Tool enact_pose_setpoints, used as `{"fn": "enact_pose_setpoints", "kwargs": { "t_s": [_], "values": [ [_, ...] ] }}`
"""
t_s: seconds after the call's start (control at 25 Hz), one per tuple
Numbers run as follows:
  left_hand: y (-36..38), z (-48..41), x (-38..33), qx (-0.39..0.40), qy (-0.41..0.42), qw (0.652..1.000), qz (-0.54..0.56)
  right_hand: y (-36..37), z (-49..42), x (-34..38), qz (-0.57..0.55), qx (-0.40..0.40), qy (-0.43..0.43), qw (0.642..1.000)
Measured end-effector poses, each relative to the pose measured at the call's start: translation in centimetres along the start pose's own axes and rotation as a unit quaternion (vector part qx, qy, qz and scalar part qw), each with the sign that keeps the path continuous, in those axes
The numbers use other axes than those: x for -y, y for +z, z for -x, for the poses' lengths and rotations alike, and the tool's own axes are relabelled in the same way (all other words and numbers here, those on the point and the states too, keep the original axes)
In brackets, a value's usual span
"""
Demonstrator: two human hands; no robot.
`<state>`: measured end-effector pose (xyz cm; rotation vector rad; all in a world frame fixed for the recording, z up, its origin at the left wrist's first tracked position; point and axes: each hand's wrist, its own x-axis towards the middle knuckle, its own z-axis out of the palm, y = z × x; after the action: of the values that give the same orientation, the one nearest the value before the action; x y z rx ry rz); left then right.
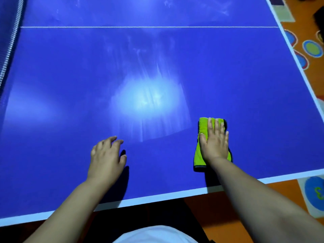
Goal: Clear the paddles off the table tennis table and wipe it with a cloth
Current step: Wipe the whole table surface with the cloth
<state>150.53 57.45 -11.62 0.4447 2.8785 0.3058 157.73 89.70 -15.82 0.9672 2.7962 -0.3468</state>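
The blue table tennis table (70, 85) fills the view, with a white centre line and white edges. A folded bright green cloth (203, 126) lies flat on it near the front right. My right hand (214, 141) presses flat on the cloth, fingers stretched forward. My left hand (107, 155) rests on the bare table surface to the left, fingers loosely curled, holding nothing. Streaky wipe marks (154, 109) shine between and beyond the hands. No paddle is in view.
The net (8, 44) runs along the left edge. Orange floor with coloured circle patterns (311, 49) lies beyond the right edge, and a numbered mat (315, 192) sits at the near right corner. The table's front edge (157, 197) is just below my arms.
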Motion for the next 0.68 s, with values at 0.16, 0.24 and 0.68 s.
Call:
{"fn": "enact_pose_setpoints", "kwargs": {
  "t_s": [0.16,0.24,0.68],
  "values": [
    [0.4,-0.2,1.2,0.026,-0.023,0.999,0.026,0.1,-0.5,0.6,-0.011,0.012,0.024,1.0],
    [0.3,-0.4,2.7,0.039,-0.019,0.998,0.039,0.3,-0.1,1.6,-0.016,0.016,0.036,0.999],
    [-3.7,-2.6,16.7,0.036,-0.008,0.997,0.063,6.5,7.5,22.3,0.022,-0.001,-0.099,0.995]
  ]
}}
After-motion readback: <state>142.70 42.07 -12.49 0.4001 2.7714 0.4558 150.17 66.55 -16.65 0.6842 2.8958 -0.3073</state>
